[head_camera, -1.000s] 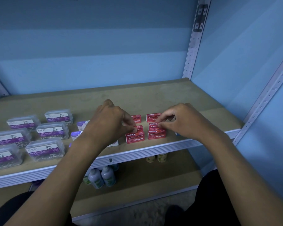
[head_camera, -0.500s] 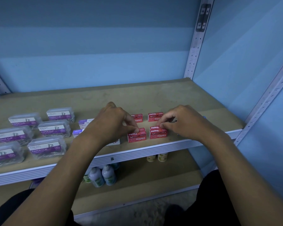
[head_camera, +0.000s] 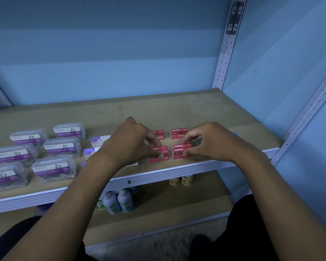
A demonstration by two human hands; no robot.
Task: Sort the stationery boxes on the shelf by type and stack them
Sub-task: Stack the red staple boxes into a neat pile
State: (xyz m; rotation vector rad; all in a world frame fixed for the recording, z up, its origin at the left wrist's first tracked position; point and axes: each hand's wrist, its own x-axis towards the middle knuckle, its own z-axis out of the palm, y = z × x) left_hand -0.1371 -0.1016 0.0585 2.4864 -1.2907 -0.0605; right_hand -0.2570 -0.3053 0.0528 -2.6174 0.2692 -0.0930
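Observation:
Red staples boxes stand in pairs on the wooden shelf point(head_camera: 177, 110). My left hand point(head_camera: 132, 142) pinches the top red box of the front left stack point(head_camera: 159, 155). My right hand point(head_camera: 209, 142) pinches the top red box of the front right stack point(head_camera: 180, 150). Two more red boxes, one point(head_camera: 159, 134) and another point(head_camera: 178, 133), lie just behind. White-and-purple staples boxes point(head_camera: 98, 141) sit partly hidden under my left forearm. Several clear paper clip boxes point(head_camera: 61, 146) fill the shelf's left side.
A metal upright point(head_camera: 228, 44) stands at the back right corner and another point(head_camera: 307, 113) at the front right. The lower shelf holds small bottles point(head_camera: 119, 201) and two yellow-labelled jars point(head_camera: 181, 179). Blue walls enclose the shelf.
Both hands have stayed on the front red stacks, shifting only slightly; the view has drifted a little. The boxes have not visibly moved.

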